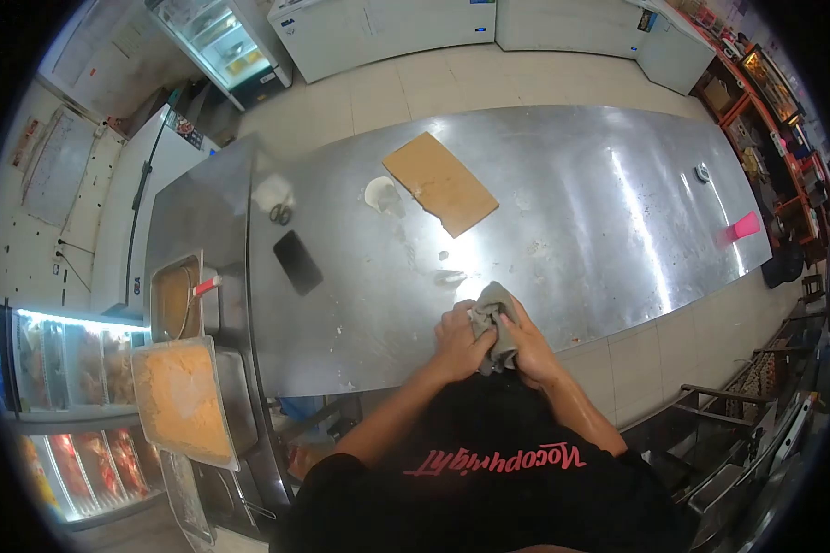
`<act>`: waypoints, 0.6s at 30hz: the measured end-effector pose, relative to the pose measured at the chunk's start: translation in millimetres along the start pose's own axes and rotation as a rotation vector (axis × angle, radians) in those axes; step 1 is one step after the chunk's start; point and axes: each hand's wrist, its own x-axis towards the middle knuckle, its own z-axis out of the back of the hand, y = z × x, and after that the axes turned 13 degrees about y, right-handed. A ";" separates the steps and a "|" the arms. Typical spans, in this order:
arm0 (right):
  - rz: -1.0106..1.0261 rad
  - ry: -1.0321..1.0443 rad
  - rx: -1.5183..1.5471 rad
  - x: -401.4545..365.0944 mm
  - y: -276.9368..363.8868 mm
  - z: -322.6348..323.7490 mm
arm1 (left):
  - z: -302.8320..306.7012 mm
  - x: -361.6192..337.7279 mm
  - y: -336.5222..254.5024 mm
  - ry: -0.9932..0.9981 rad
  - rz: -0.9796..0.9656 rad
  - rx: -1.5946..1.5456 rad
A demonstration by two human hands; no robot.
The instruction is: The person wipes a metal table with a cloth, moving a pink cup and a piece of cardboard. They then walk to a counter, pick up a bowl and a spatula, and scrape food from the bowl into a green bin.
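Note:
Both of my hands grip a crumpled grey-green cloth (pixel 494 318) at the near edge of a steel table (pixel 563 221). My left hand (pixel 459 341) is closed on the cloth's left side. On its right side, my right hand (pixel 528 346) has its fingers wrapped round the fabric. Just beyond the cloth, small wet-looking smears mark the metal. Farther off lies a flat piece of brown cardboard (pixel 443 184), with a round whitish item (pixel 382 195) beside its left edge.
A black phone (pixel 298 263) and scissors (pixel 280 215) lie on the table's left. At the right end stands a pink cup (pixel 743 226). Left of the table, a tray of orange crumbly material (pixel 189 401) and a metal pan with a red-handled tool (pixel 207 285) sit close by.

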 end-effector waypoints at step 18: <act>-0.138 -0.379 0.235 -94.9 2.0 127.9 | 80.3 249.1 -68.5 -0.160 0.748 0.332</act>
